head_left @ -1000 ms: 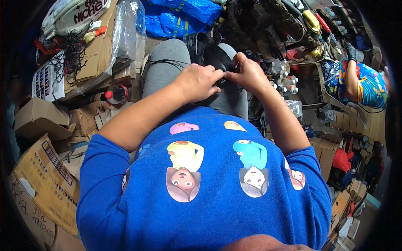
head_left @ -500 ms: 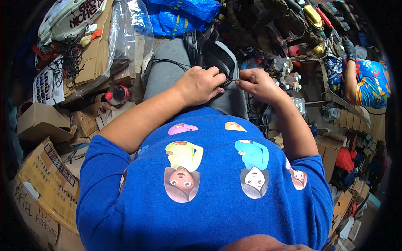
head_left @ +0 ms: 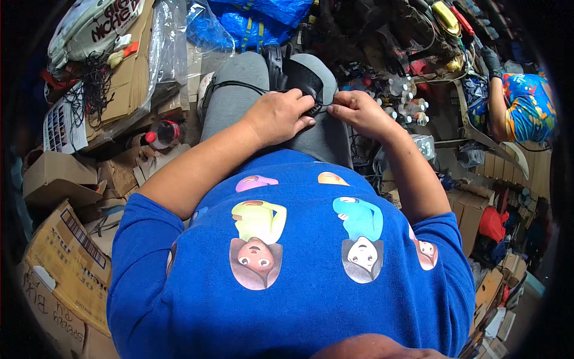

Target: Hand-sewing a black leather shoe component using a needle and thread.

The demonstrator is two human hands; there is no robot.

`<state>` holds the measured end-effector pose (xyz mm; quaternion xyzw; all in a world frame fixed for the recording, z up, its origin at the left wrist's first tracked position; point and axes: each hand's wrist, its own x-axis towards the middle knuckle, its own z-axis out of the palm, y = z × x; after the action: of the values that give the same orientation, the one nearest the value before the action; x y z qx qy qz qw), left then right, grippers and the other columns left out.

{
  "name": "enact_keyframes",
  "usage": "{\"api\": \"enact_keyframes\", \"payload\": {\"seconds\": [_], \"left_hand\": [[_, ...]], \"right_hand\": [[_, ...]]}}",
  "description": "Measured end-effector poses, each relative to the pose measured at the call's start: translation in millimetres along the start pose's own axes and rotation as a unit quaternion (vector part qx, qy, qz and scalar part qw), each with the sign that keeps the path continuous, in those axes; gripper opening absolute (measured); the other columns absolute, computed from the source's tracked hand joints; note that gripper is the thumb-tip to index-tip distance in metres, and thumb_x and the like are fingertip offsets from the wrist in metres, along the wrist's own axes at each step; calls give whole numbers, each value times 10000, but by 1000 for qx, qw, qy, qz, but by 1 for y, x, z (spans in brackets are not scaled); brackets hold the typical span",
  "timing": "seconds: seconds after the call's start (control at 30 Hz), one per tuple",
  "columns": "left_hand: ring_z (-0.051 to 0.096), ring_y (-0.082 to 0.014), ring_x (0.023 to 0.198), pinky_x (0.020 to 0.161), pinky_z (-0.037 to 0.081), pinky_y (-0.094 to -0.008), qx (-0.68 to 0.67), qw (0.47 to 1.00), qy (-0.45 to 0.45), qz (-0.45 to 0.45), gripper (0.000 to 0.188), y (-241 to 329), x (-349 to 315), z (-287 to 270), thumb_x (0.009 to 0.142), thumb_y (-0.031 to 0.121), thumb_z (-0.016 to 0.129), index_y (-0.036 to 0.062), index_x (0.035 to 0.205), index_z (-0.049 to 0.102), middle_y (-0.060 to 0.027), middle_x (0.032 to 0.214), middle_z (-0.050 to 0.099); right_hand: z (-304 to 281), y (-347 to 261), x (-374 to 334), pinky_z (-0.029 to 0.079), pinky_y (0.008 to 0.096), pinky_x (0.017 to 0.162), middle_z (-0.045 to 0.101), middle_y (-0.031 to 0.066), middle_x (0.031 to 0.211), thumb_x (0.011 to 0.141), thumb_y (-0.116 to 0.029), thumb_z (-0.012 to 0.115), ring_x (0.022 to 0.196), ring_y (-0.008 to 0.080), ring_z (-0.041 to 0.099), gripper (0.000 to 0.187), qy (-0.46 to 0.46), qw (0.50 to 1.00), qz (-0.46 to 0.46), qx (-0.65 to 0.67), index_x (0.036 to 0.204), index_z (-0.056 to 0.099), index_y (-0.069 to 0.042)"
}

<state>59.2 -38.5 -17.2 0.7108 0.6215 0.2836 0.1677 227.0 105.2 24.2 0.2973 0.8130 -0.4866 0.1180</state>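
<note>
A black shoe, with an open, strap-like upper, lies across my grey-clad thighs. My left hand is closed on its near end, fingers curled over the edge and hiding part of it. Just to the right, my right hand pinches thumb against forefinger beside that edge. A thin dark strand seems to run between the pinch and the shoe, but what the fingertips hold is too small to name. Black cord trails from the shoe over my left thigh.
To the left are flat cardboard sheets, a red-capped bottle and cardboard boxes. A blue bag lies ahead. Several small bottles stand at right, near another person's dark-gloved hand.
Both hands have shifted slightly left together with the shoe. My left fingers have drawn back a little along the shoe's edge; the right hand keeps its pinch.
</note>
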Motion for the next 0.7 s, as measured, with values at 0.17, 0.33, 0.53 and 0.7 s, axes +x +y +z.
{"api": "enact_keyframes", "payload": {"seconds": [0.17,0.33,0.53,0.7], "left_hand": [[586,-352,736,640,475,-443,-5,1000,4,11,287,0,-2,-3,790,291,653,78,932,524,-130,820,541],[607,-319,767,667,485,-399,-79,997,-17,-7,225,-17,2,-21,791,239,660,54,902,598,-132,847,602],[589,-237,905,814,456,-335,-163,985,-49,4,177,-48,47,-32,784,164,657,56,924,669,-99,922,611],[589,-219,890,820,454,-325,-191,970,-149,-24,180,-54,63,-29,772,159,672,53,917,655,-91,886,615]], "right_hand": [[-4,-11,-24,329,227,559,411,-62,663,858,-178,569,630,39,381,233,64,997,-36,38,683,498,-41],[-51,-3,-69,352,201,594,478,-59,697,865,-203,614,666,36,423,197,135,981,-7,138,760,569,-43],[-13,-32,-33,446,268,674,568,29,794,825,-99,644,720,122,560,179,159,981,-91,-66,998,673,-65],[-6,-32,-9,468,313,631,552,88,758,763,-57,647,699,211,586,206,133,979,-81,-128,957,702,-96]]}}
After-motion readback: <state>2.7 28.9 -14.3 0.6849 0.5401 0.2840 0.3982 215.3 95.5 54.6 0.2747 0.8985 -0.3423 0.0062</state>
